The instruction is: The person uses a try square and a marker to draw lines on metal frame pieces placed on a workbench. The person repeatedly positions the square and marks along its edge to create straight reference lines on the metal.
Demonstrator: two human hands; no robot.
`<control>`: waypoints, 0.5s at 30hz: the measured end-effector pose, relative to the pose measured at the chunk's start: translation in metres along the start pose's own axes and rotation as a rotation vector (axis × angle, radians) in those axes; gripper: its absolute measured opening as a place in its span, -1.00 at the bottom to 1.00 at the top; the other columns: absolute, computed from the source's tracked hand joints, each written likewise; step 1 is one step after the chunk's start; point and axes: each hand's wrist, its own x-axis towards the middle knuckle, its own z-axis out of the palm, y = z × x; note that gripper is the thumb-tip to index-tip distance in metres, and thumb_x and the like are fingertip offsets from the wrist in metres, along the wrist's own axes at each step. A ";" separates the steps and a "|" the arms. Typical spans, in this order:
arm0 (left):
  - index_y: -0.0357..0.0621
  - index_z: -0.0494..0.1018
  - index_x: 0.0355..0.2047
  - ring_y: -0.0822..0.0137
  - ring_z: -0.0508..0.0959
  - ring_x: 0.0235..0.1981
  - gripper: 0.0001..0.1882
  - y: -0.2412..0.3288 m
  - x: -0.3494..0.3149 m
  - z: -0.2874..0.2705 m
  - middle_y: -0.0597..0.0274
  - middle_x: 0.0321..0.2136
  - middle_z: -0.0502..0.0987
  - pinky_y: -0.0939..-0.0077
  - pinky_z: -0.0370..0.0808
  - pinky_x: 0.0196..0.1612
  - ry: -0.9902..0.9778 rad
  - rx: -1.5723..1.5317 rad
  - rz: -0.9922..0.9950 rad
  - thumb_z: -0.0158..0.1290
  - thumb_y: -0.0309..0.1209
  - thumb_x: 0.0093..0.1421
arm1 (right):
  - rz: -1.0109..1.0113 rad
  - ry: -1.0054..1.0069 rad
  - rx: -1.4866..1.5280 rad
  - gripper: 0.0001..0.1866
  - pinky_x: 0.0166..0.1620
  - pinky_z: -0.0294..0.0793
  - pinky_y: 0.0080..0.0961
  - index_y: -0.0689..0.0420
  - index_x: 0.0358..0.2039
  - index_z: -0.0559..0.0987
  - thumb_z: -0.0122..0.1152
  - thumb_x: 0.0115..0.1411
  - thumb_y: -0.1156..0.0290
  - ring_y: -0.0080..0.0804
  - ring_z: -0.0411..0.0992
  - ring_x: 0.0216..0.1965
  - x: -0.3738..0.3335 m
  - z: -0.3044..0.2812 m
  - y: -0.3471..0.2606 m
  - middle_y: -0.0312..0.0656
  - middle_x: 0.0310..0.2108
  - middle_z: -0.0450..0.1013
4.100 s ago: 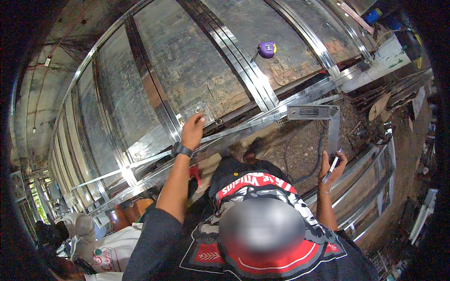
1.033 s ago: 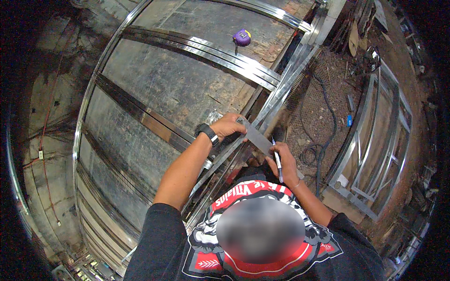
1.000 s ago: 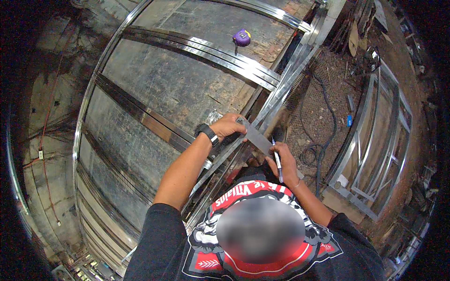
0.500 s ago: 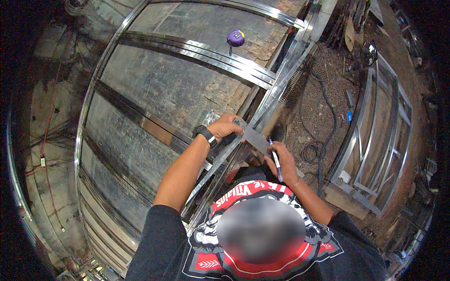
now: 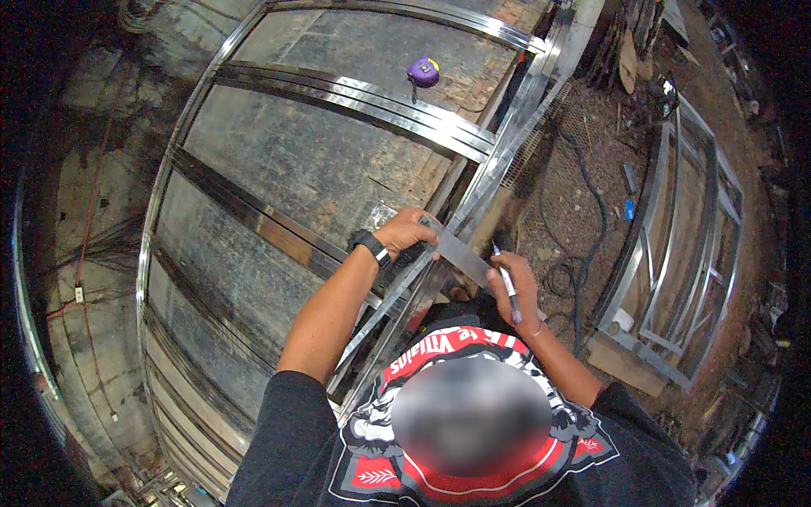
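A big steel frame (image 5: pixel 338 93) of shiny bars lay flat over a worn wooden tabletop (image 5: pixel 338 169), filling most of the view. Its right-hand long bar (image 5: pixel 498 169) ran from the far corner down toward the person, and that bar serves as the landmark here. Well to the right of the bar, a second, smaller frame (image 5: pixel 684 245) lay on the dirt floor (image 5: pixel 583 186), with a dark cable (image 5: pixel 583 211) curling over the ground between the two.

At the near stretch of the bar, a flat metal square (image 5: pixel 460 253) rested across it at a slant. The left hand (image 5: pixel 405 232), with a black watch (image 5: pixel 372 247) on its wrist, pressed down on the square's left end, fingers spread over it and onto the bar. The right hand (image 5: pixel 515 287) sat just right of the bar, closed around a slim pen (image 5: pixel 505 283) whose tip pointed up at the square's right edge. The two hands were apart, one at each end of the square.

Far up the tabletop, left of the bar and beside a crossbar, sat a small purple tape measure (image 5: pixel 422 72).
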 end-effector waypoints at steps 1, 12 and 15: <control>-0.29 0.60 -0.17 0.28 0.69 -0.38 -0.68 0.002 -0.001 0.000 0.13 -0.32 0.70 0.41 0.61 -0.20 -0.011 -0.018 -0.023 0.26 -0.60 0.00 | 0.046 0.025 0.049 -0.61 0.02 0.55 -0.27 0.16 0.09 0.51 0.31 0.30 0.33 -0.06 0.56 -0.04 0.003 -0.001 0.000 0.00 -0.07 0.58; -0.22 0.64 -0.20 0.37 0.61 -0.32 -0.71 0.014 -0.021 0.014 0.25 -0.34 0.68 0.43 0.54 -0.17 -0.021 -0.012 -0.094 0.27 -0.50 0.01 | 0.391 -0.118 0.595 -0.69 -0.12 0.56 -0.51 0.19 0.00 0.63 0.32 0.33 0.32 -0.56 0.55 -0.21 0.040 0.028 -0.021 -0.24 -0.24 0.63; -0.21 0.66 -0.21 0.38 0.60 -0.34 -0.72 0.014 -0.022 0.014 0.26 -0.35 0.67 0.44 0.53 -0.20 -0.016 0.045 -0.064 0.26 -0.49 0.01 | 0.406 -0.114 0.598 -0.70 -0.14 0.55 -0.52 0.19 0.00 0.64 0.32 0.33 0.32 -0.58 0.54 -0.24 0.038 0.032 -0.019 -0.28 -0.26 0.63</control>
